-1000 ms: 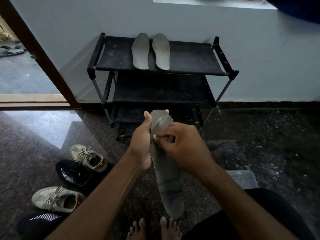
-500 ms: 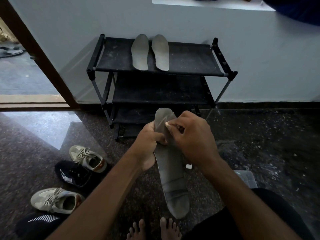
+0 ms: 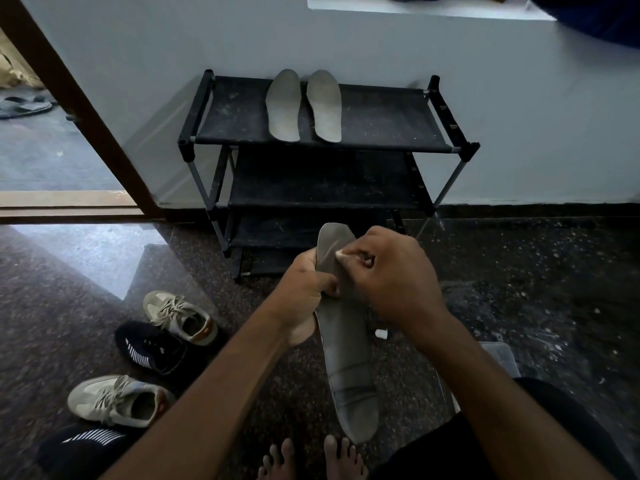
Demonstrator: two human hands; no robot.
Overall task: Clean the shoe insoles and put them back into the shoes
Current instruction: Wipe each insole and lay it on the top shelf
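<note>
A long grey insole (image 3: 348, 355) hangs upright in front of me, toe end up. My left hand (image 3: 304, 292) grips its left edge near the top. My right hand (image 3: 391, 275) pinches a small white wad (image 3: 340, 253) against the insole's upper face. Two more grey insoles (image 3: 284, 105) (image 3: 325, 105) lie side by side on the top shelf of the black shoe rack (image 3: 381, 116). On the floor at the left stand two beige sneakers (image 3: 180, 315) (image 3: 117, 400) and two black sneakers (image 3: 152, 348) (image 3: 83, 445).
A small white cap (image 3: 381, 333) lies on the dark speckled floor right of the insole. A clear plastic container (image 3: 502, 358) sits under my right forearm. My bare toes (image 3: 311, 459) show at the bottom. An open doorway (image 3: 52, 150) is at the left.
My right hand has slid with the white wad up the insole toward its toe end. The insole has shifted slightly to the right, and the white cap has come into sight.
</note>
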